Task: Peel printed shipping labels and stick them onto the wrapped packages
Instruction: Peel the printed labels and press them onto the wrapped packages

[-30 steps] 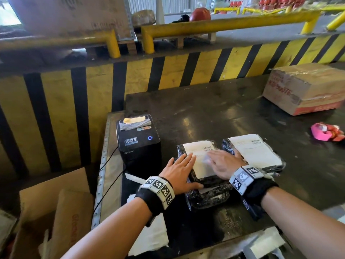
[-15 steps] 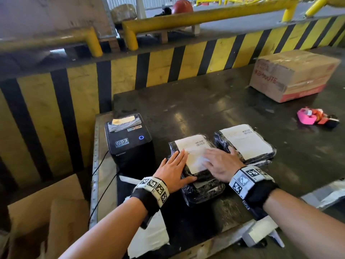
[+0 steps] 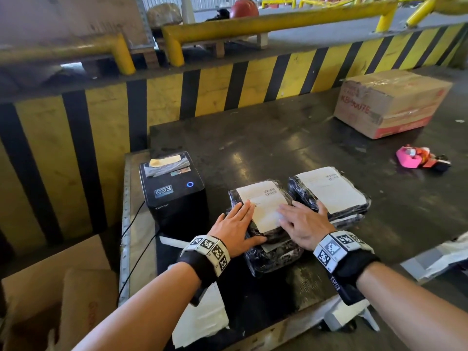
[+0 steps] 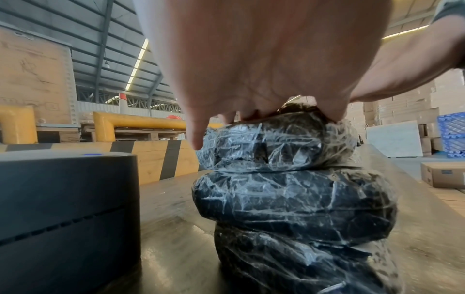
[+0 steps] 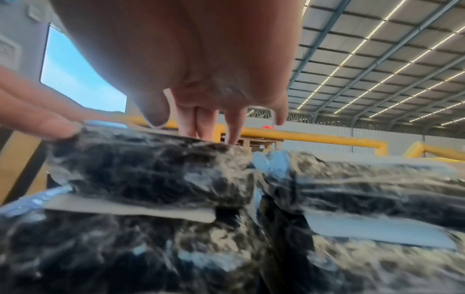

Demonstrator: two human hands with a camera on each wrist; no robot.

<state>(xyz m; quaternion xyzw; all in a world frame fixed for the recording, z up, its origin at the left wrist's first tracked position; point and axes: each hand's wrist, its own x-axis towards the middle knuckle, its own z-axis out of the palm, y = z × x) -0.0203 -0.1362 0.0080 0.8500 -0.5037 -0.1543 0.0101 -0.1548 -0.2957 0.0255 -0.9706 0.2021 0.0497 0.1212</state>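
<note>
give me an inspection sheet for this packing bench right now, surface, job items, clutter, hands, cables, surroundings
Surface: dark table, scuffed, shiny.
Job's things: two package stacks; label on the left stack, label on the right stack; printer, blue light on.
Clutter: carton, pink item, paper scraps.
Grippers: left hand and right hand flat on the left stack's label.
Cables: black cable runs down from the printer.
Surroundings: yellow-black barrier, yellow rails.
</note>
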